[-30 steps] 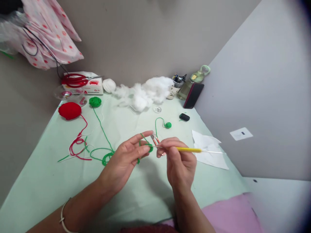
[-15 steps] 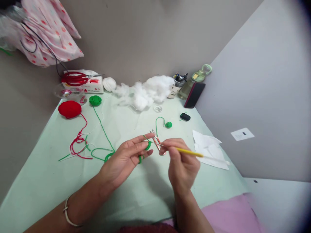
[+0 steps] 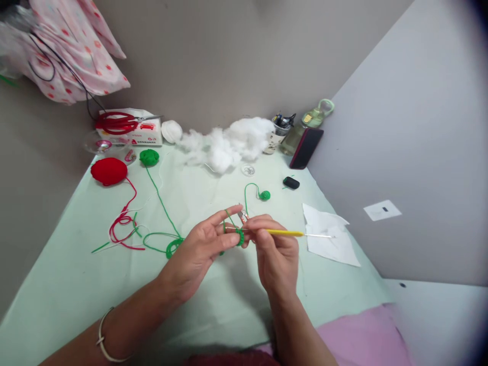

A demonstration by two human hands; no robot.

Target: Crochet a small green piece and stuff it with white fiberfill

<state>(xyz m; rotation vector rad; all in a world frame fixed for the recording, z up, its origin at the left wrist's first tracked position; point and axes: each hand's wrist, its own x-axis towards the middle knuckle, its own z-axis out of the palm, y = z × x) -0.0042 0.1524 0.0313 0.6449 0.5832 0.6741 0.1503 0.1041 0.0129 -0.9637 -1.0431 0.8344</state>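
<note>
My left hand (image 3: pixel 198 254) pinches a small green crocheted piece (image 3: pixel 240 237) between thumb and fingers, with green yarn running over the raised index finger. That yarn leads back to a green ball (image 3: pixel 149 157) at the left. In my right hand (image 3: pixel 277 254) is a crochet hook (image 3: pixel 285 233) with a yellow handle, closed in a pinch grip. The hook's thin tip passes by the top of the green piece, between both hands. Small snips (image 3: pixel 244 216) lie partly hidden behind my fingers. Beyond them rests a small green crocheted ball (image 3: pixel 265 195) with a yarn tail.
Red yarn (image 3: pixel 109 171), a tissue box (image 3: pixel 147 138) with red scissors (image 3: pixel 116 123), and white stuffing (image 3: pixel 229 147) line the back. A pen cup (image 3: pixel 278 134), bottle (image 3: pixel 301 132), phone (image 3: pixel 306 148), black case (image 3: pixel 291 183) and white paper (image 3: pixel 328 244) are at the right.
My right hand and the hook have moved left and slightly up, with the hook now more level. The hook tip reaches further past the green piece, which has turned and shifted slightly right.
</note>
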